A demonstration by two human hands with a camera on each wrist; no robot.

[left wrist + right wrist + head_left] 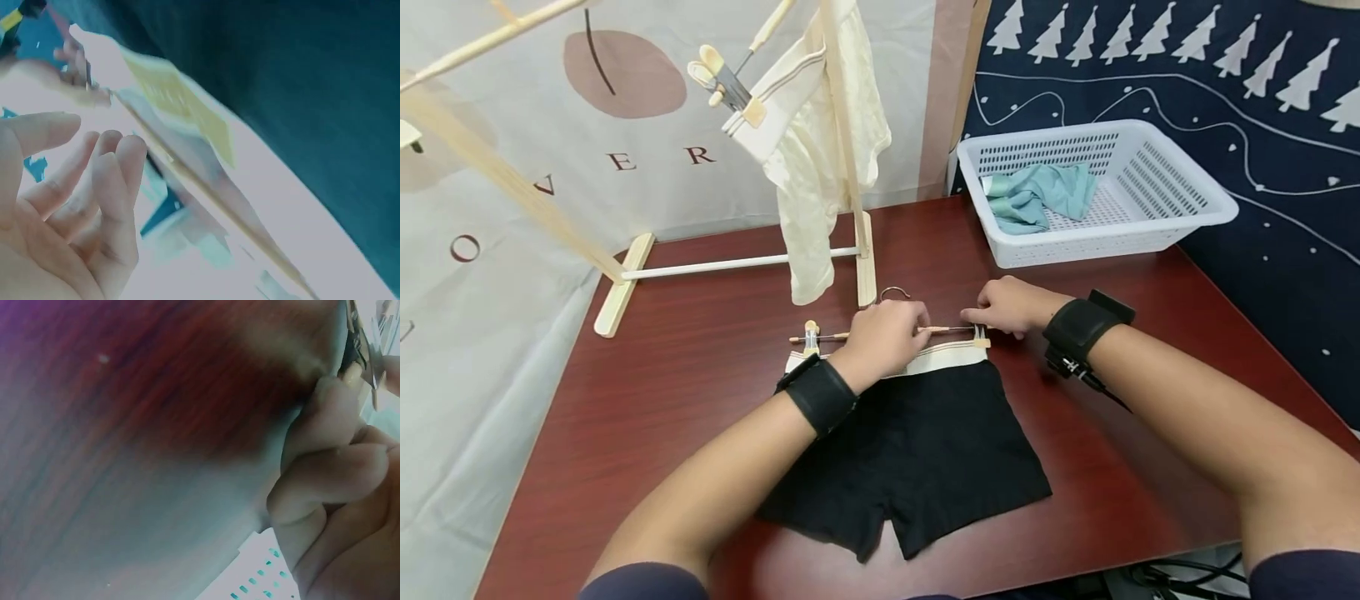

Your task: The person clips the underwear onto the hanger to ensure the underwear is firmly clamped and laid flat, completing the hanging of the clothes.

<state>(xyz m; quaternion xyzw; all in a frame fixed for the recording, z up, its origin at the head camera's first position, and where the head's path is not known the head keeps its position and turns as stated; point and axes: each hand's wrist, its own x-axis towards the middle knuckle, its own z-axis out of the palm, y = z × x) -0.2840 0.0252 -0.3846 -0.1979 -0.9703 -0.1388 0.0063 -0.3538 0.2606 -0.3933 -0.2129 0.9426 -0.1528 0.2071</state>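
The black shorts (917, 458) lie flat on the dark red worktop (700, 375), their pale waistband at 12 o'clock under a wooden clip hanger (880, 333). My left hand (883, 337) rests over the middle of the hanger bar, fingers curved down onto it; how firmly they grip I cannot tell. My right hand (1011, 306) is at 3 o'clock from it, its fingers curled and pinching the clip (979, 336) at the waistband's right corner. The other clip (811, 333) sits at the 9 o'clock end.

As I judge it, the risk is the band slipping out of the clip, so the shorts hang crooked. If my left hand eases, the bar could also roll. The white basket (1150, 233) stands well apart at 1 o'clock.
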